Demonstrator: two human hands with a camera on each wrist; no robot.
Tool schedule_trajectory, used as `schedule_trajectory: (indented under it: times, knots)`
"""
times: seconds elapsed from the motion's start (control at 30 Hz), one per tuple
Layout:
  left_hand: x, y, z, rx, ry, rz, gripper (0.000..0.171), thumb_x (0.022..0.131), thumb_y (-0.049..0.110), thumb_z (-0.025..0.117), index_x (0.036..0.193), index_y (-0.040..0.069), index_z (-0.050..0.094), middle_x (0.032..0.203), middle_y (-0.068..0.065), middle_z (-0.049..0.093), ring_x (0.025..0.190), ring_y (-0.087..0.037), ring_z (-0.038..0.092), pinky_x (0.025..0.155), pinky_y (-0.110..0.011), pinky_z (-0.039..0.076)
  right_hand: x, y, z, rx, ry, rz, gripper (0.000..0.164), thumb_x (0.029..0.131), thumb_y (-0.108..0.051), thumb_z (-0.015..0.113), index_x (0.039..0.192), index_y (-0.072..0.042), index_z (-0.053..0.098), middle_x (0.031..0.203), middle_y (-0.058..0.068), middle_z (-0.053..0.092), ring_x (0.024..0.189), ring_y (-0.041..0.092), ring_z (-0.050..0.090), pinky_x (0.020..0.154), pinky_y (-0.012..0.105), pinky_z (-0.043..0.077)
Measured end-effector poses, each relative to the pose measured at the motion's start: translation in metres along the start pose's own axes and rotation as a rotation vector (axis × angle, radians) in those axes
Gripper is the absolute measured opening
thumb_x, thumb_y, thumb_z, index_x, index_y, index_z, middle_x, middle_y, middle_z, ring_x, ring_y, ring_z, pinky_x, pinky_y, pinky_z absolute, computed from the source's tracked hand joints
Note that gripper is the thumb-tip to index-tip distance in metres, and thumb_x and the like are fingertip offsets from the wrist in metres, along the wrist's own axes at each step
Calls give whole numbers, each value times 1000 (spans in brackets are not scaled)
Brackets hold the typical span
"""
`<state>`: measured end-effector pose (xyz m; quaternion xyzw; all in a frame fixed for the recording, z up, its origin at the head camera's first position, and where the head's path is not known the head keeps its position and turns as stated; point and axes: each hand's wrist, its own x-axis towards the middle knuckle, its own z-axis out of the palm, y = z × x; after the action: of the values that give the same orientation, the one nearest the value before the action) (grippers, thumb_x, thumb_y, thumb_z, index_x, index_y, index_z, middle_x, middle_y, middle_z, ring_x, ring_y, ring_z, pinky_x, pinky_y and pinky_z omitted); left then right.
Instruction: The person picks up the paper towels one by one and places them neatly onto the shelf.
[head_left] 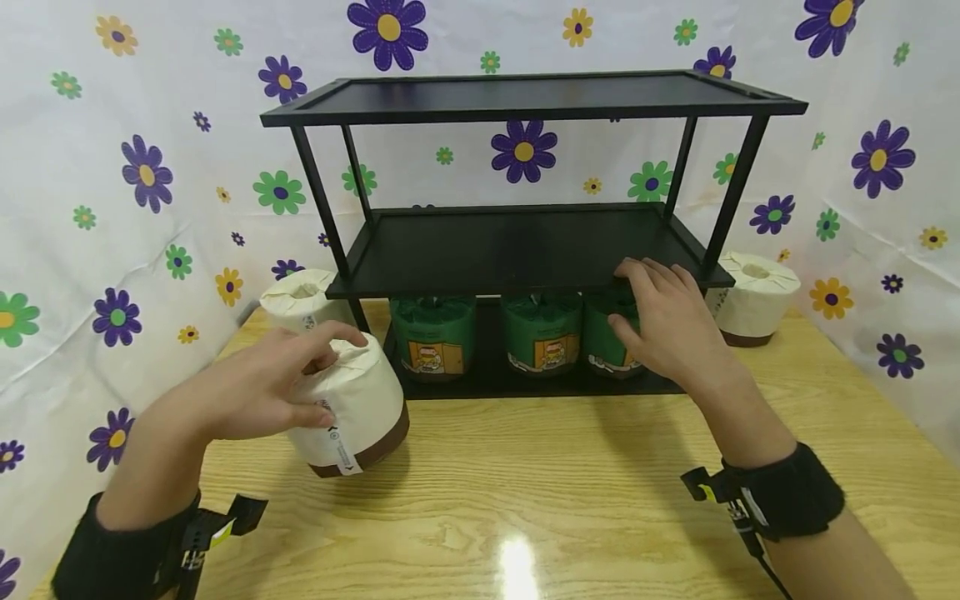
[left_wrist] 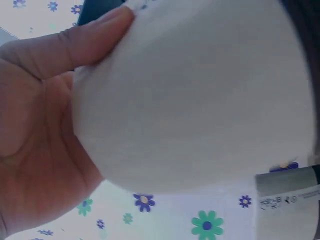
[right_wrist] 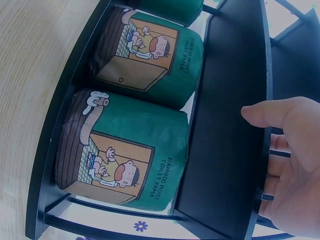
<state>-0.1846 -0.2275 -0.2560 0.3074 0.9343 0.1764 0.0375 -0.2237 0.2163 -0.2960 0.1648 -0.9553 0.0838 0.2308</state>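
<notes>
My left hand (head_left: 262, 383) grips a toilet roll in cream wrapping with a brown lower band (head_left: 371, 396), fingers over its top and thumb on its side. The roll tilts in front of the rack's left end, close over the table. In the left wrist view the cream wrapping (left_wrist: 200, 100) fills most of the picture. My right hand (head_left: 671, 325) holds the front edge of the black rack's middle shelf (head_left: 510, 250) near its right end, fingers over the edge and thumb against the underside. Below stand green toilet paper packs (right_wrist: 125, 155) in a row on the bottom shelf.
One cream-wrapped roll (head_left: 300, 296) stands behind the rack's left side, and another (head_left: 757, 296) stands beyond its right side. The rack's top shelf (head_left: 525, 96) spans above. A wooden table (head_left: 487, 483) lies underneath, with a flower-patterned cloth (head_left: 195, 67) around it.
</notes>
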Motion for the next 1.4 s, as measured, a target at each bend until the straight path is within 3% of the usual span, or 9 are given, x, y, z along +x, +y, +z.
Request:
schedule_trajectory:
  times: [0.37,0.53,0.7,0.8,0.93,1.03,1.1,1.17,1.4]
  knots:
    - [-16,29,-3,20,270,214,74,71,9,90,132,26,52,115,-3,70,110,-21,46,85,-36,41,-1,1,2,2,23,-14,52,92,-21,69,134,-1,46,138,26,56,136,45,44,116,62,27]
    - [-20,34,-2,41,458,295,78,62,3,93,130,17,55,118,-5,66,113,-21,50,89,-24,41,0,1,2,3,15,-6,52,92,-21,68,134,-1,45,138,26,55,137,44,43,117,62,26]
    - [-22,39,-2,63,610,375,65,85,51,73,126,4,57,113,-13,64,110,-17,44,88,-14,40,-1,0,2,3,17,-9,52,91,-20,68,134,-2,45,138,27,55,136,45,44,116,62,27]
    - [-20,42,-2,78,687,418,69,91,62,53,122,0,58,113,-17,65,107,-21,40,89,-18,37,-1,1,2,5,24,-11,52,91,-20,68,134,-1,46,138,27,56,136,45,44,116,62,27]
    - [-15,45,-1,128,782,482,62,96,56,52,117,-2,58,111,-23,66,94,-35,52,101,-28,27,0,1,2,8,27,-11,52,91,-21,68,134,-1,46,138,27,56,136,44,44,116,62,27]
    - [-9,45,0,179,843,508,40,92,27,73,116,-1,58,104,-24,69,86,-38,61,106,-32,21,-1,1,2,10,25,-10,52,91,-20,68,134,-1,45,138,27,56,136,44,43,116,62,26]
    - [-4,44,2,229,891,519,44,78,6,78,117,1,59,98,-22,70,88,-37,64,101,-37,26,-1,2,2,9,24,-11,52,91,-20,68,134,-1,45,138,27,55,136,44,43,116,62,26]
    - [1,44,4,288,938,538,56,65,-9,71,118,3,58,94,-20,69,88,-37,63,95,-44,31,-1,2,2,7,23,-10,52,91,-20,69,134,-1,45,138,27,55,136,44,43,116,62,27]
    - [20,45,13,503,1114,601,51,73,-14,49,118,7,62,91,-17,64,79,-37,58,86,-56,30,0,3,2,5,21,-14,52,91,-21,69,134,-1,45,137,26,56,136,44,44,116,62,27]
